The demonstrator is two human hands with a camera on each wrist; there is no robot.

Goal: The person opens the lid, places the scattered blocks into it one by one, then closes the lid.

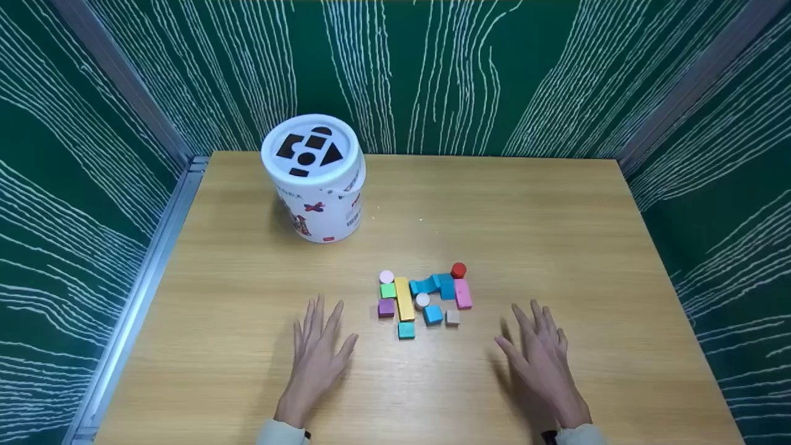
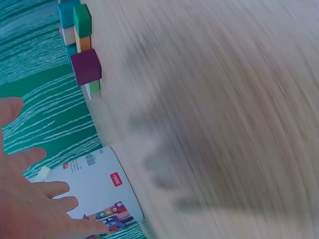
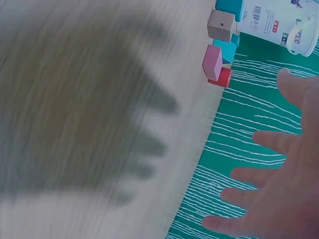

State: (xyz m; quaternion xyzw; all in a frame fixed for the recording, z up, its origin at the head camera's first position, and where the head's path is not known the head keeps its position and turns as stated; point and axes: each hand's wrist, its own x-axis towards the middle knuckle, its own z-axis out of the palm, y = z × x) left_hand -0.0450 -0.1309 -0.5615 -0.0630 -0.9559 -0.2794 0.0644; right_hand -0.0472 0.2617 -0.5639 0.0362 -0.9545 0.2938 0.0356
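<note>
My left hand hovers above the table left of a group of building blocks, its fingers spread and holding nothing. On the other side of the group, my right hand is also spread, with nothing in it. Between them lie a yellow long block, a purple cube, a green block, a teal block, a blue cube, a grey cube, a pink block and a red cylinder. A blue arched block sits among them, beside another blue block.
A white bucket stands at the back left of the wooden table. Its lid has several shaped holes. Green walls with white wavy lines rise behind the table and along its sides. A metal rail runs along the left.
</note>
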